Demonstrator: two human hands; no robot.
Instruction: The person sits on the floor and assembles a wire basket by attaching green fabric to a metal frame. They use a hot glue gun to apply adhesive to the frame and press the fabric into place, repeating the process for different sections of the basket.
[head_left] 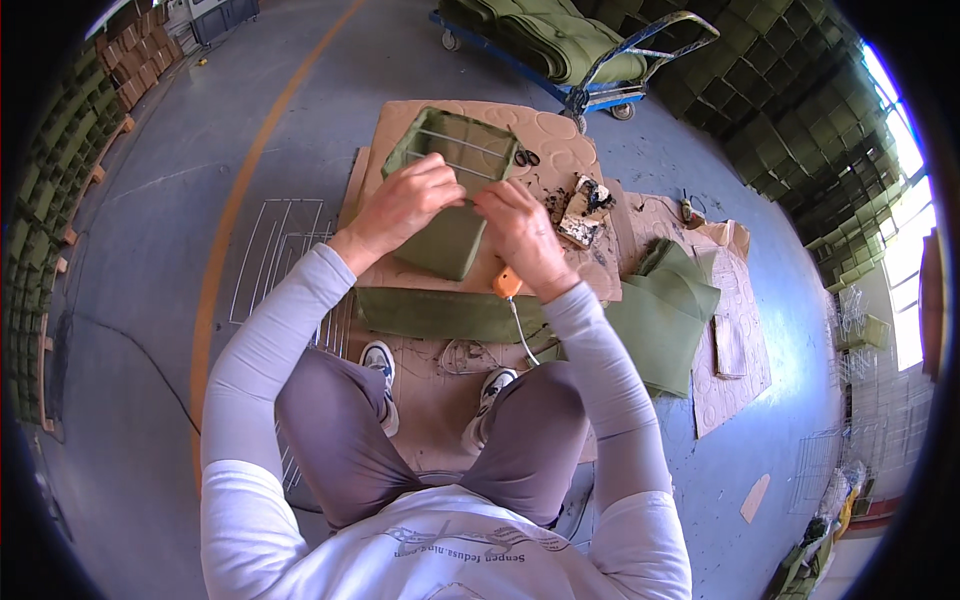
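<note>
Nearest the camera, the worker's white shirt (455,545) and bent knees (335,440) fill the near side, facing a low work surface covered with cardboard (575,268).

Item under inspection: a green box (437,243) of cloth-like sheet with pale wires (462,148) across its open top. It stands on the cardboard, left of centre, with one side panel facing the worker.

Grip: the left hand (405,202) and right hand (525,232) both pinch narrowly at the box's near rim, close beside each other. Whether sheet, wire or something thin lies between the fingertips is too small to tell.

Handling, as judged: light, soft and yielding in the panels, stiffer along the wires; not slippery, and unlikely to break, though the wires could bend. Best hold appears to be at the rim corners, where wire backs the sheet.

Clearance: the left margin of cardboard is slim, and the near edge lies just below the box. On the right, an orange-handled tool (507,282) lies close by; scissors (527,157) and a black-smeared white block (583,213) restrict movement farther right. Open floor (160,270) lies to the far left, beyond the wire racks (285,245).
</note>
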